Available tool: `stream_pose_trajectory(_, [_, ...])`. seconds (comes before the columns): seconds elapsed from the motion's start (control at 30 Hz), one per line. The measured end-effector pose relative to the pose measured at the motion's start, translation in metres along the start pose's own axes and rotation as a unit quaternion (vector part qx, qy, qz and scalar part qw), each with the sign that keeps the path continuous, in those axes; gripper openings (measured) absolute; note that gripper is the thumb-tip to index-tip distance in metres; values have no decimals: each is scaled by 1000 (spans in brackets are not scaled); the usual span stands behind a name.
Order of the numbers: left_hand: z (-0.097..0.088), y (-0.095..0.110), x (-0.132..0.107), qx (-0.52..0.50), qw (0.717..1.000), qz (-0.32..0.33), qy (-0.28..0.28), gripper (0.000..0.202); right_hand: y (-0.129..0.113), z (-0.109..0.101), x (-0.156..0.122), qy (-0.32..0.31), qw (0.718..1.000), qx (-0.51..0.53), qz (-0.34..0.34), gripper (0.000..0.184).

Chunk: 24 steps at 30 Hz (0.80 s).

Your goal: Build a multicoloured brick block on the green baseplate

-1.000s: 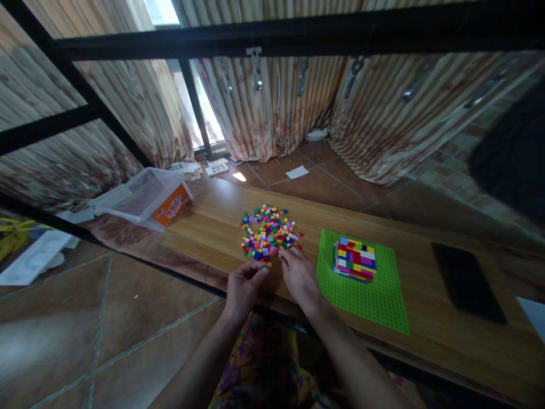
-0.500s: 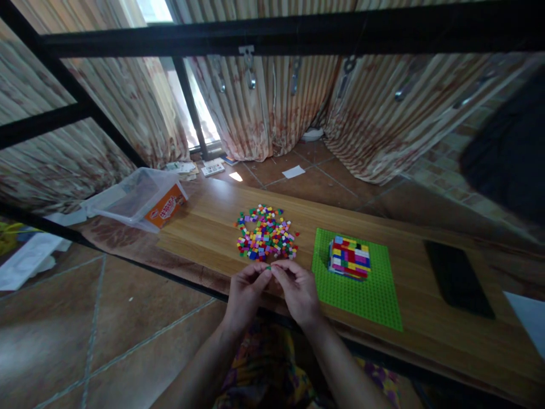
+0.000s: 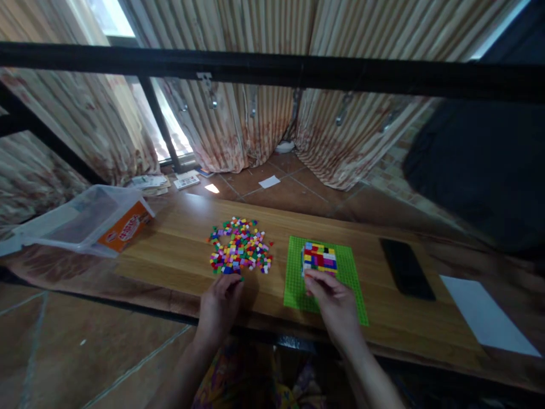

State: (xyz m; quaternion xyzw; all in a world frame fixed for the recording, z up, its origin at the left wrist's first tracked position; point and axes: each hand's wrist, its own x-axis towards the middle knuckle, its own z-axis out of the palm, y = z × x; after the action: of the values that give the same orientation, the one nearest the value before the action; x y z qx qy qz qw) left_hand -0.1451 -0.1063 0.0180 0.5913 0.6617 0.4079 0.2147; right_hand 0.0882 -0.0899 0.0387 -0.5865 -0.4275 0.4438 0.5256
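A rectangular block built of multicoloured toy bricks stands on a green baseplate. My right hand is over the baseplate, its fingertips pinched at the near left corner of the built block. Whatever lies between those fingertips is too small to make out. Just in front of a heap of loose bricks, my left hand is closed in a pinch. A small green brick shows at its fingertips.
A clear plastic bin with an orange label stands at the table's left end. Right of the baseplate lie a dark flat object and a white sheet. A black metal bar crosses beyond the table, before striped curtains.
My hands, together in front of the heap before, have come apart. The right hand has moved right to the built block; the left remains near the heap. The view has turned right.
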Motion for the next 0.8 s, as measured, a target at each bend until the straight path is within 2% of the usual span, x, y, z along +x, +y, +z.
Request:
stream_pose_trajectory(0.13, [4, -10, 14, 155, 986, 65, 8, 20, 2, -40, 33, 70, 988, -97, -95, 27])
stream_pose_trajectory(0.23, [7, -13, 19, 220, 972, 86, 11, 22, 6, -52, 55, 74, 970, -180, -148, 27])
stream_pose_trajectory(0.37, [11, -15, 21, 258, 959, 112, 21, 23, 4, -51, 75, 47, 945, -263, -192, 28])
stream_pose_trajectory(0.57, [13, -18, 23, 259, 954, 149, 35, 24, -2, -49, 94, -13, 905, -344, -249, 30])
stream_pose_trajectory(0.8, [13, -23, 22, 254, 953, 160, 33, 25, 1, -53, 104, -44, 892, -365, -262, 30])
